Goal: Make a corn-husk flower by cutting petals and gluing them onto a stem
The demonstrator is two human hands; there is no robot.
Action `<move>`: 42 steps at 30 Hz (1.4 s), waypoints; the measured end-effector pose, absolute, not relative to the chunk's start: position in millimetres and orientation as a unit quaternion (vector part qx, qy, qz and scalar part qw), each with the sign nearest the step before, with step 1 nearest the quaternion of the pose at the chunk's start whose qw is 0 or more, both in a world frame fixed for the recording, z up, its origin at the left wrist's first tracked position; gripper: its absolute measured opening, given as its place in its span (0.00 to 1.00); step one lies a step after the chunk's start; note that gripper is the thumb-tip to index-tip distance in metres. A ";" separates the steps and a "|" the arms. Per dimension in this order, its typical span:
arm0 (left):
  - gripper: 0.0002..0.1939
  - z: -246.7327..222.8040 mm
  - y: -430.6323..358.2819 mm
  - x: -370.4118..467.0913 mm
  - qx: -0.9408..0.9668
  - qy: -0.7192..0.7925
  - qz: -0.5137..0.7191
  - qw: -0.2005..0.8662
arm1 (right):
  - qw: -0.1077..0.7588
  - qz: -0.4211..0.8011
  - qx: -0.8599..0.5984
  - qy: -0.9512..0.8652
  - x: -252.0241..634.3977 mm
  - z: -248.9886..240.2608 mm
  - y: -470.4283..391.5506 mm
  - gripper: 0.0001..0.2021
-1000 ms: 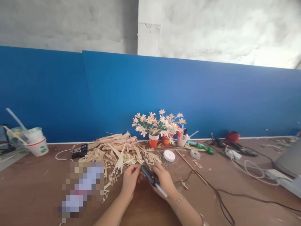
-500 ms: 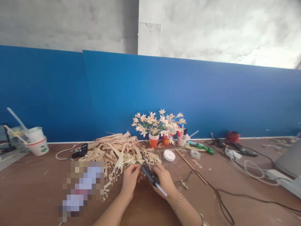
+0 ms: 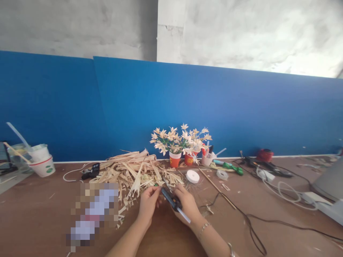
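Right now my right hand (image 3: 187, 206) is wrapped around a black glue gun (image 3: 171, 200), fingers closed on its body, with the clear glue stick poking out the back toward my wrist and its cord (image 3: 249, 223) trailing off across the desk (image 3: 40, 217) to my right. My left hand (image 3: 148, 201) is pinched shut on a small green-tipped piece (image 3: 156, 185) held right at the gun's nozzle; it is too small to say more than that it looks like a thin stem end with pale strips about it. Both hands sit low at the middle of the desk, touching the near edge of the heap of dried leaf strips (image 3: 131, 173). As for how far along things are, I'd judge this flower is only at the gluing stage, since nothing petal-like shows between my fingers yet, while a good number of finished pale flowers (image 3: 180, 138) already stand in the red paper cups (image 3: 174, 160) against the blue partition (image 3: 214, 107). Plenty of raw strips remain in the heap, so there seems to be a lot left to make. A white tape roll (image 3: 193, 176) lies just beyond my right hand, and a thin wooden stick (image 3: 217, 189) lies to its right
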State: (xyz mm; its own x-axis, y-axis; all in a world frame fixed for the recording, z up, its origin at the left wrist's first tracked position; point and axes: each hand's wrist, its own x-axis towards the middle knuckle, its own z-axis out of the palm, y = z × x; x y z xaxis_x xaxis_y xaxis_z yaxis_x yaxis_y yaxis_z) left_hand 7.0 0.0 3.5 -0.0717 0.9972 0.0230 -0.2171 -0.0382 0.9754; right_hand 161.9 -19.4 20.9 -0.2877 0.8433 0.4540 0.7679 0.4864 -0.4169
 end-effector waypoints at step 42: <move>0.22 14.3 -2.1 4.3 0.401 0.469 0.596 0.514 | 0.167 0.097 -0.780 -0.595 263.0 63.7 -26.0 0.15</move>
